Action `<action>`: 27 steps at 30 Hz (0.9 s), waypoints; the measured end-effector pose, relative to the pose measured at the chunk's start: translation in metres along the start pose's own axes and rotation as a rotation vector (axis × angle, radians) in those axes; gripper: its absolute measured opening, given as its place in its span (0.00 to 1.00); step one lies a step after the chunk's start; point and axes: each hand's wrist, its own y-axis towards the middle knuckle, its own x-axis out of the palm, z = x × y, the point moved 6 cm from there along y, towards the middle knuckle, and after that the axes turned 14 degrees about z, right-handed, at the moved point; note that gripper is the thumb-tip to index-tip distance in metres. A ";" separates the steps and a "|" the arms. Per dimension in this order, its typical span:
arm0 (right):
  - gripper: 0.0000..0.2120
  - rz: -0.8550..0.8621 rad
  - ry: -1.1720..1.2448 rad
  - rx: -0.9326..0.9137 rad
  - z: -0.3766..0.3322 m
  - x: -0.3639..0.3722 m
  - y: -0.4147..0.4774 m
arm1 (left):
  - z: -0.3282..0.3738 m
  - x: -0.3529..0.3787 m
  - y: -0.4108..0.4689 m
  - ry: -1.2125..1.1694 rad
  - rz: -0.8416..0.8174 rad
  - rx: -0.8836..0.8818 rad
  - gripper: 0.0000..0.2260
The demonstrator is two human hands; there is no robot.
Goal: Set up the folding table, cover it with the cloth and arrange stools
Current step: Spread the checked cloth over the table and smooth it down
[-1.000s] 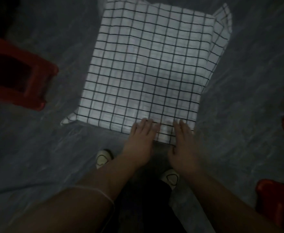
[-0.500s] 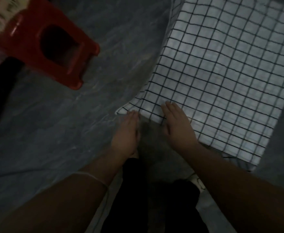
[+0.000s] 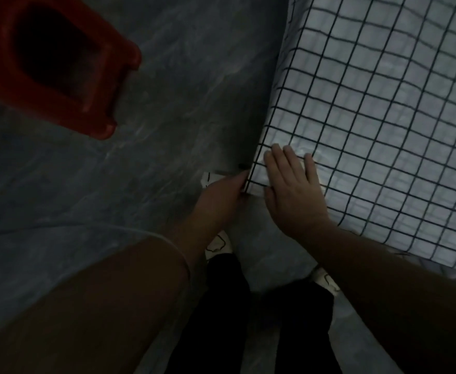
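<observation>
A white cloth with a black grid (image 3: 383,117) covers the table, which is hidden beneath it, and fills the right of the view. My right hand (image 3: 293,190) lies flat with straight fingers on the cloth at the table's near left corner. My left hand (image 3: 218,197) is just left of it, below the table edge, touching the hanging corner of the cloth; its fingertips are hidden, so its grip is unclear. A red plastic stool (image 3: 51,60) with a dark hole in its seat stands at the upper left, apart from the table.
The floor (image 3: 181,90) is dark grey with a marbled pattern and lies bare between the stool and the table. My legs in black trousers (image 3: 248,319) and white shoes (image 3: 218,242) stand close to the table's near corner. The light is dim.
The view has swung left and closer to the table's near left corner. Both hands slid left along the near edge; my left hand went off the top to the hanging corner.
</observation>
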 end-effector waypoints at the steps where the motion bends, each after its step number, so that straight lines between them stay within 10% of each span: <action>1: 0.30 0.006 -0.002 0.000 0.000 0.001 -0.001 | -0.001 0.001 0.002 0.027 -0.002 0.008 0.22; 19: 0.28 -0.110 0.233 0.116 -0.001 -0.038 0.013 | 0.014 -0.031 0.012 0.125 -0.337 -0.146 0.17; 27: 0.27 0.150 0.412 0.268 0.033 -0.082 0.044 | 0.066 -0.076 0.054 -0.211 0.004 -0.269 0.23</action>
